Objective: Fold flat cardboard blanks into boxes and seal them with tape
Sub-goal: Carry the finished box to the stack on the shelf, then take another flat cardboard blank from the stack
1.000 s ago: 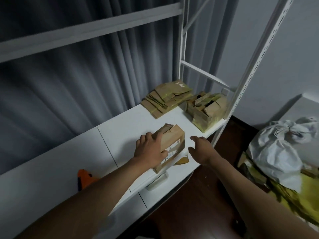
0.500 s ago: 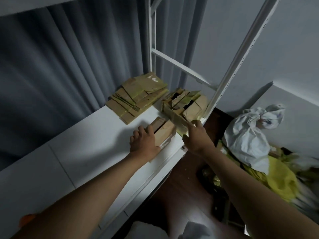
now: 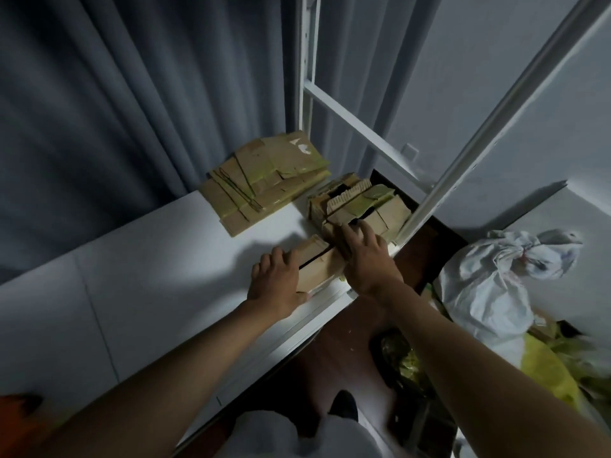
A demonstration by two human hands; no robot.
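Observation:
A small folded cardboard box (image 3: 319, 267) lies on the white shelf (image 3: 158, 279) near its front edge, its top seam showing a dark gap. My left hand (image 3: 276, 285) rests on the box's near left end, fingers curled over it. My right hand (image 3: 365, 256) lies flat across the box's far right end, where it meets a group of folded boxes (image 3: 360, 206) standing by the shelf post. A pile of flat cardboard blanks (image 3: 264, 180) lies farther back against the curtain.
White metal shelf posts (image 3: 439, 180) rise at the right end of the shelf. A tied white bag (image 3: 489, 285) and yellow plastic (image 3: 545, 371) lie on the floor to the right. An orange object (image 3: 20, 408) sits at the lower left. Grey curtain hangs behind.
My left hand slid the box rightward along the shelf to the group of folded boxes. My right hand came from beside the box onto its far end. The camera turned right.

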